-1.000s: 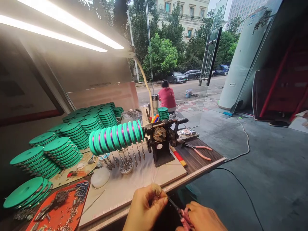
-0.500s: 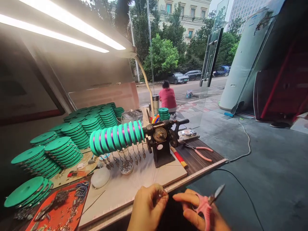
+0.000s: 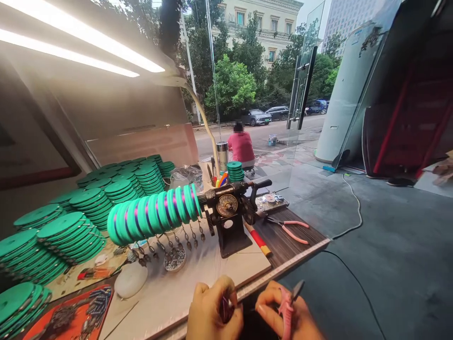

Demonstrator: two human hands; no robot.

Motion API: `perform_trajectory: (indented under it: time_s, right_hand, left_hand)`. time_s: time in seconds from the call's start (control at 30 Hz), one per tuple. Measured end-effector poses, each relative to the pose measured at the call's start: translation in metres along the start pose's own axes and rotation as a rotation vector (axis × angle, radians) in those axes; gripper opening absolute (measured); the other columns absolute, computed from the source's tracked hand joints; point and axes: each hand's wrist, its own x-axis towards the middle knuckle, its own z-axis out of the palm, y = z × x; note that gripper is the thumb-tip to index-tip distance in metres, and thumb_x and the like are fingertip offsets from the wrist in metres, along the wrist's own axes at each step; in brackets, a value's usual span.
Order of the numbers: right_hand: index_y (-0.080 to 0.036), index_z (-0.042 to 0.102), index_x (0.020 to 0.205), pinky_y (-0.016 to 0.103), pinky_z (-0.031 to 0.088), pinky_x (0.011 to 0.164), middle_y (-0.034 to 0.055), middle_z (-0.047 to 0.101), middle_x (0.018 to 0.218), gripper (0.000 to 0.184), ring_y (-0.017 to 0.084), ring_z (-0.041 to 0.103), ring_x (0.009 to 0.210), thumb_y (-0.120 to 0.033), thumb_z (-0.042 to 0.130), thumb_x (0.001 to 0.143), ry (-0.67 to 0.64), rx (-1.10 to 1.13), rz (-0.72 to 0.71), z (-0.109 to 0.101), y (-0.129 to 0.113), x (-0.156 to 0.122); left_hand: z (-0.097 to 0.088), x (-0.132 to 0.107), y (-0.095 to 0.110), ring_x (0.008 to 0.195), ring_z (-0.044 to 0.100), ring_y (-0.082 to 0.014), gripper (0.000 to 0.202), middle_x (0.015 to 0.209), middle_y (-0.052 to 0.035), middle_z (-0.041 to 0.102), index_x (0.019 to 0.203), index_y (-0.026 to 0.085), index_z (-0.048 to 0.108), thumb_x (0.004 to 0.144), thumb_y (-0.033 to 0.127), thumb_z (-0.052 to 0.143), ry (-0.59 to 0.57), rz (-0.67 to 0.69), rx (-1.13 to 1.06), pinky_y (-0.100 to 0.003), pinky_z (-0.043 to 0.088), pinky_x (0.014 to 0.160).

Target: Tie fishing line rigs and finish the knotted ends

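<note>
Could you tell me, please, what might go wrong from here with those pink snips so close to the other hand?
1. The right hand holds the pink snips with the tips up, close to the left hand; a slip could nick it.
2. The left hand pinches a small dark piece right at the table edge; if it slips, it would likely drop out of sight below.

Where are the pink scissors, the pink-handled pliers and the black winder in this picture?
pink scissors (image 3: 286, 308): head view, on the pink handle.
pink-handled pliers (image 3: 293, 234): head view, on the lower handle.
black winder (image 3: 227, 206): head view, on its round dial.
</note>
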Motion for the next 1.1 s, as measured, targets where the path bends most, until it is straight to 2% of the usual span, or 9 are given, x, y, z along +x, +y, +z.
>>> perform_trajectory:
  time_s: [0.1,0.23,0.3,0.43,0.67,0.9,1.0,1.07,1.1]
  right_hand:
    - [-0.017,0.061,0.061,0.017,0.041,0.049,-0.0005,0.056,0.06,0.02,0.01,0.052,0.051,-0.022,0.048,0.075,0.028,-0.016,-0.008,-0.002,-0.001,0.001]
    - [-0.016,0.061,0.06,0.018,0.04,0.048,-0.0006,0.054,0.058,0.02,0.009,0.051,0.05,-0.02,0.048,0.074,0.041,0.017,0.014,-0.004,-0.008,0.003]
    - [-0.016,0.06,0.057,0.018,0.039,0.046,-0.0007,0.052,0.057,0.02,0.009,0.05,0.048,-0.02,0.048,0.073,0.07,0.04,0.003,-0.004,-0.01,0.005]
    - [-0.016,0.058,0.054,0.019,0.038,0.046,-0.0008,0.051,0.055,0.021,0.009,0.048,0.047,-0.018,0.047,0.072,0.094,0.04,0.007,-0.002,-0.009,0.006]
    - [-0.016,0.059,0.056,0.019,0.04,0.047,-0.0008,0.052,0.057,0.02,0.01,0.05,0.048,-0.02,0.048,0.073,0.082,0.072,0.04,0.001,-0.002,0.006]
    - [-0.018,0.058,0.054,0.018,0.041,0.046,-0.0008,0.054,0.054,0.02,0.01,0.052,0.048,-0.018,0.049,0.072,0.146,0.045,-0.014,0.006,0.003,0.005]
    - [-0.019,0.062,0.059,0.02,0.046,0.054,0.0059,0.066,0.076,0.021,0.012,0.058,0.054,-0.021,0.048,0.074,0.156,0.05,-0.015,0.014,0.005,-0.001]
    - [-0.02,0.064,0.061,0.021,0.047,0.057,0.0096,0.065,0.101,0.022,0.011,0.061,0.054,-0.026,0.048,0.075,0.135,0.052,-0.013,0.024,0.008,-0.009]
    - [-0.021,0.065,0.062,0.02,0.047,0.056,0.0092,0.065,0.103,0.025,0.011,0.061,0.052,-0.03,0.048,0.077,0.111,0.065,-0.013,0.03,0.009,-0.015]
  left_hand:
    - [0.0,0.006,0.003,0.052,0.053,-0.0152,0.03,0.049,0.0023,0.059,0.079,0.022,0.066,0.059,0.005,0.051,-0.14,0.139,0.109,-0.022,0.036,0.048]
    - [-0.003,0.015,0.006,0.045,0.056,-0.0138,0.014,0.056,0.0042,0.069,0.073,0.024,0.066,0.072,0.016,0.055,-0.333,0.36,0.2,-0.025,0.034,0.049]
    - [-0.001,0.017,0.002,0.044,0.057,-0.0131,0.012,0.056,0.0048,0.069,0.071,0.023,0.065,0.075,0.019,0.055,-0.32,0.413,0.25,-0.026,0.033,0.049]
    - [0.007,0.017,-0.008,0.038,0.056,-0.0122,0.016,0.049,0.0049,0.066,0.063,0.022,0.061,0.072,0.011,0.053,-0.277,0.484,0.375,-0.027,0.031,0.048]
    - [0.012,0.017,-0.011,0.043,0.059,-0.0133,0.012,0.053,0.0043,0.067,0.069,0.023,0.061,0.077,0.019,0.052,-0.314,0.431,0.348,-0.027,0.034,0.053]
    - [0.018,0.013,-0.021,0.038,0.054,-0.0124,0.015,0.045,0.0032,0.062,0.061,0.021,0.054,0.074,0.014,0.051,-0.206,0.51,0.446,-0.026,0.032,0.05]
    - [0.015,0.012,-0.023,0.036,0.052,-0.0118,0.014,0.045,0.0039,0.061,0.063,0.021,0.052,0.074,0.013,0.05,-0.166,0.558,0.457,-0.025,0.031,0.049]
    - [0.011,0.012,-0.022,0.036,0.051,-0.0118,0.014,0.044,0.004,0.06,0.066,0.021,0.052,0.077,0.014,0.048,-0.112,0.568,0.459,-0.026,0.03,0.05]
    - [0.01,0.012,-0.021,0.036,0.051,-0.0122,0.015,0.044,0.0038,0.059,0.066,0.021,0.052,0.078,0.014,0.046,-0.082,0.559,0.468,-0.026,0.029,0.051]
